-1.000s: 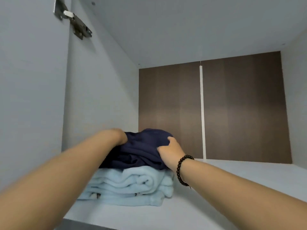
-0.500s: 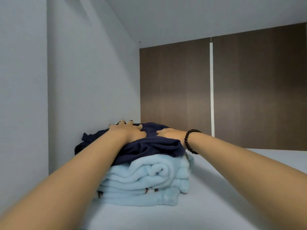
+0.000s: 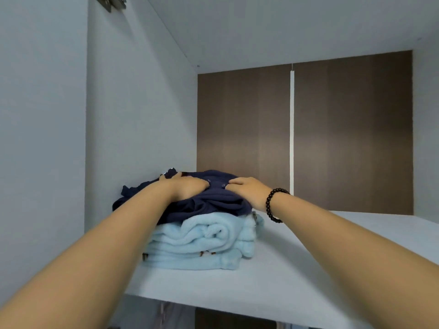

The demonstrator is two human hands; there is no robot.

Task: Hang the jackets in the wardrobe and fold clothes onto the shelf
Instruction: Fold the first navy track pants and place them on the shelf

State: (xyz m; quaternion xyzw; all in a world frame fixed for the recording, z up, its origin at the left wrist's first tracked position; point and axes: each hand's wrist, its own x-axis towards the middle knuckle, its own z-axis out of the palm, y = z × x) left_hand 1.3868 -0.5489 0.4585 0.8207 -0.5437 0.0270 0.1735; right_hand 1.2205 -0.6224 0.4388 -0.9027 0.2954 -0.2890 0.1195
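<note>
A folded navy garment (image 3: 213, 205) lies on top of a folded light-blue fleece (image 3: 204, 243), stacked at the left end of the white wardrobe shelf (image 3: 297, 269). My left hand (image 3: 187, 188) presses flat on the navy garment's left top, fingers spread. My right hand (image 3: 249, 189), with a black bead bracelet on the wrist, rests palm-down on its right top. Neither hand grips the cloth. The navy garment's far edge is hidden behind my hands.
The white side wall (image 3: 133, 129) stands close against the stack's left. A dark brown back panel (image 3: 344, 138) closes the rear. The shelf's bare surface stretches to the right of the stack. A metal hinge (image 3: 111, 1) sits at the top left.
My hands went from gripping the navy garment's sides to lying flat on its top. The view has pulled back a little, showing the shelf's front edge.
</note>
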